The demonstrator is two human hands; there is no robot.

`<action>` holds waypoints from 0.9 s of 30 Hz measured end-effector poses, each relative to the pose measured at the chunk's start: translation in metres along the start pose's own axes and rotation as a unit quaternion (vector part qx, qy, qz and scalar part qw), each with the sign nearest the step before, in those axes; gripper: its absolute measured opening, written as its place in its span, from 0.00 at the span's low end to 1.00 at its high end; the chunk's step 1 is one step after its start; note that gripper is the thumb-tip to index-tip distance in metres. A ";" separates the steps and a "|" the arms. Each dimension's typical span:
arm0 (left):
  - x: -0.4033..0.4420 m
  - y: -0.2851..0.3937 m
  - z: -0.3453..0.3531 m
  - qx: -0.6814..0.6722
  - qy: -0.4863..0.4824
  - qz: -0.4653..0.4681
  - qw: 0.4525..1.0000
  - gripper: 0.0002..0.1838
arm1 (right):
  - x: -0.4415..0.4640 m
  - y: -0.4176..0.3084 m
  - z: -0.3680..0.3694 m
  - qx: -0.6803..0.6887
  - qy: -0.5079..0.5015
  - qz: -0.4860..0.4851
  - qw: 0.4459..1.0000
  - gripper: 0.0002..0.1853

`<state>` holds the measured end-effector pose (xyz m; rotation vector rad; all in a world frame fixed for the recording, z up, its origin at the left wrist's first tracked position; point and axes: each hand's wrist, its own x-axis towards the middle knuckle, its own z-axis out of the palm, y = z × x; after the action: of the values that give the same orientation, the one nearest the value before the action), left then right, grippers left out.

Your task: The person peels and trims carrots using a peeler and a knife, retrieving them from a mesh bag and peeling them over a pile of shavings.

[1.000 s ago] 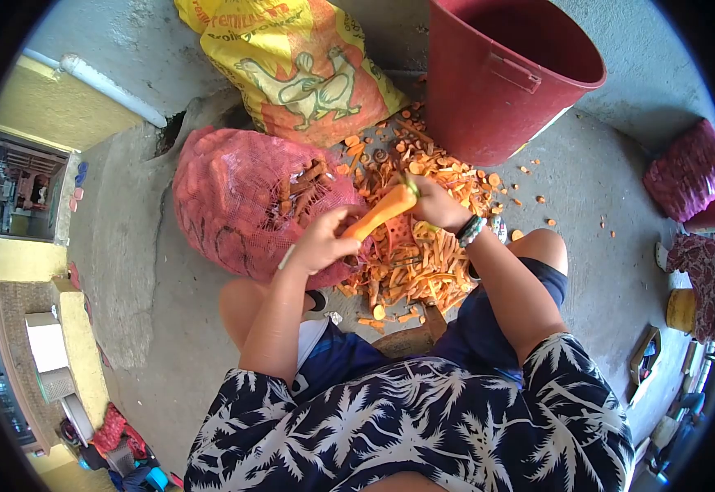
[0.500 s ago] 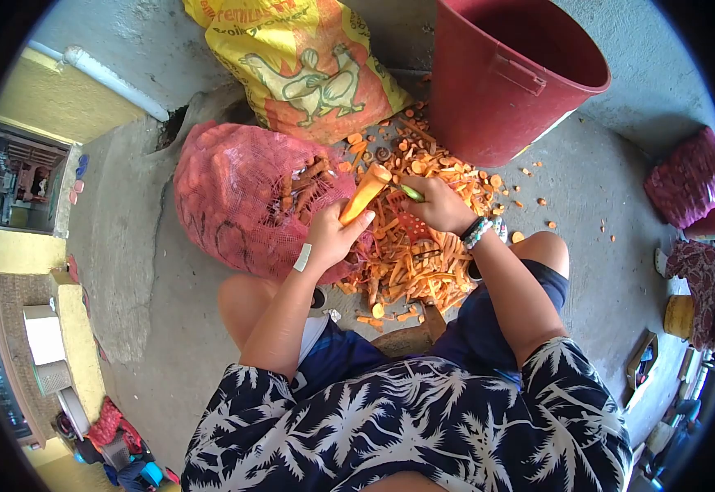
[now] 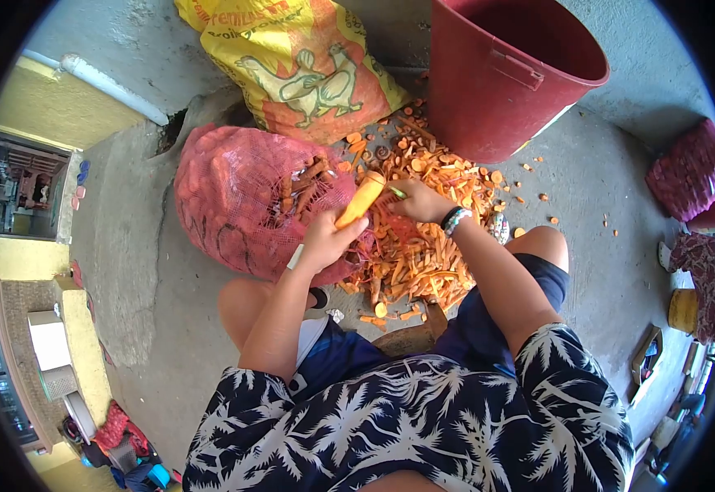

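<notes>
My left hand [image 3: 331, 241] is wrapped round the lower end of a peeled orange carrot [image 3: 362, 199], which tilts up and to the right. Close to the carrot's upper end, my right hand [image 3: 420, 202] is closed on a small green-handled tool [image 3: 397, 193]; its blade is too hard to make out. Beneath both hands spreads a heap of carrot peelings [image 3: 428, 269] mixed with round cut ends. Left of my left hand, a red mesh sack [image 3: 230, 193] bulges with carrots, some showing through a torn opening.
A tall red bin [image 3: 488, 98] stands behind the heap, beside a yellow-and-orange feed sack [image 3: 316, 82] with chickens printed on it. At far right is a purple mesh bundle [image 3: 689, 174]. Loose carrot bits lie scattered on the concrete floor [image 3: 591, 271].
My right hand and the green-handled tool have shifted slightly left, with the wrist turned. The carrot has moved slightly left and down in my left hand.
</notes>
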<state>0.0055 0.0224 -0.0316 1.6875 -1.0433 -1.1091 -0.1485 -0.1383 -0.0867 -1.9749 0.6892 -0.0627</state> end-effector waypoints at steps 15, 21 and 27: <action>0.007 -0.005 -0.003 0.110 0.160 0.017 0.981 0.16 | 0.007 0.013 -0.007 0.111 0.374 -0.020 0.921 0.13; 0.007 -0.006 0.005 0.195 0.130 0.086 0.968 0.14 | -0.008 -0.052 -0.015 0.287 0.361 -0.077 0.884 0.13; -0.005 0.012 0.005 0.216 0.110 0.035 0.970 0.12 | 0.016 0.011 -0.073 0.184 0.545 0.041 0.817 0.11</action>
<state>-0.0033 0.0226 -0.0205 2.0420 -1.2500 -0.6576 -0.1640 -0.2084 -0.0640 -1.3865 1.3492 -1.2571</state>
